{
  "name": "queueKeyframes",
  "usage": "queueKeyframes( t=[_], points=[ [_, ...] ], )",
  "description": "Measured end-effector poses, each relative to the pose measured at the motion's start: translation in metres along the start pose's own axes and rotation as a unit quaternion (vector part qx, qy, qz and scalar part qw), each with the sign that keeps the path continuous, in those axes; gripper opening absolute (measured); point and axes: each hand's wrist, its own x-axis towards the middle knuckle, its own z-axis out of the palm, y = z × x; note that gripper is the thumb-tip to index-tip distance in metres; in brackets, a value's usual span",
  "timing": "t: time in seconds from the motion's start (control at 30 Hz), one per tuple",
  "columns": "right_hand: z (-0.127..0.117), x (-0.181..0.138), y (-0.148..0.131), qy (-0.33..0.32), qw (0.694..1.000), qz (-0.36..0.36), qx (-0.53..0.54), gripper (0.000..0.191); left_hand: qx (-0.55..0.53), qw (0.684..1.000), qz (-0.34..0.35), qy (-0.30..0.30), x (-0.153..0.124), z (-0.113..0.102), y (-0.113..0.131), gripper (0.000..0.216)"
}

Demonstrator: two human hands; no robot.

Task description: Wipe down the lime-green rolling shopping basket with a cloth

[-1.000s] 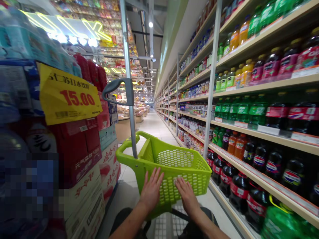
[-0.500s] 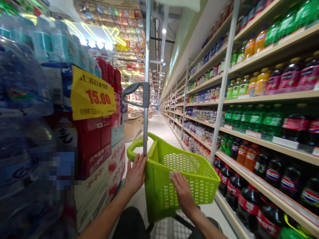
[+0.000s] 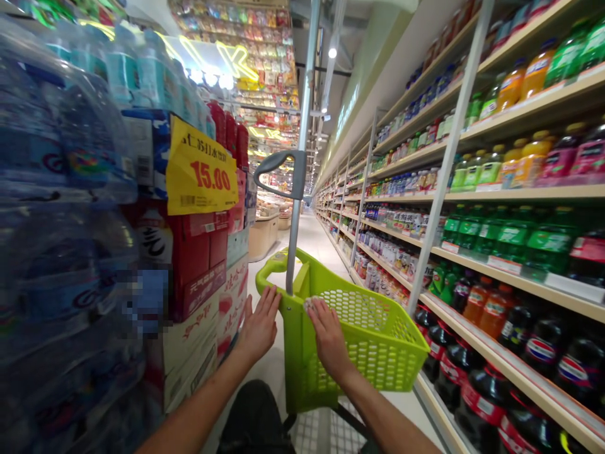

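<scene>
- Supermarket aisle, pale tiled floor (image 3: 307,243) running away toward far shelving; lit neon sign high on the left.
- Far left: stacked water bottle packs (image 3: 57,164), shrink-wrapped, filling the edge of view (part of the stack lower down is pixelated).
- Next: red cartons (image 3: 198,258) on white printed cartons, with a yellow price tag (image 3: 201,169) reading 15.00 hung across them.
- Left hand (image 3: 259,325): flat against the near left corner of the green basket (image 3: 373,340), fingers straight and spread apart, clamped on nothing.
- Centre: the green basket is a perforated plastic trolley type, standing in the aisle just ahead of the person; a grey telescopic handle (image 3: 293,221) rises from its left rim to a curved grip.
- Right hand (image 3: 328,337): palm on the basket's near wall, fingertips curled over the top rim, touching it (not a full grasp that I can tell).
- Right: long shelves (image 3: 510,277) of soft drinks; dark cola bottles (image 3: 515,372) low, green and orange bottles higher.
</scene>
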Motion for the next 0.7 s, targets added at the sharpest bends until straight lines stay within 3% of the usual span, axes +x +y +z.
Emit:
queueKeyframes(
  t=[0.23, 0.43, 0.6, 0.7],
  points=[
    [0.018, -0.012, -0.012, -0.036, 0.996, -0.082, 0.001, 0.063, -0.008, 1.000, -0.015, -0.012, -0.001, -0.002, -0.006, 0.062],
    [0.006, 0.055, -0.031, -0.001, 0.997, -0.077, 0.019, 0.053, 0.001, 0.999, -0.043, 0.012, 0.014, -0.017, -0.021, 0.062],
    [0.022, 0.030, -0.036, -0.066, 0.979, -0.191, 0.003, 0.037, 0.008, 0.999, -0.026, 0.019, 0.018, -0.018, -0.031, 0.065],
    [0.015, 0.034, -0.033, -0.078, 0.974, -0.213, -0.007, 0.037, -0.010, 1.000, -0.025, -0.005, 0.022, -0.015, -0.035, 0.065]
  ],
)
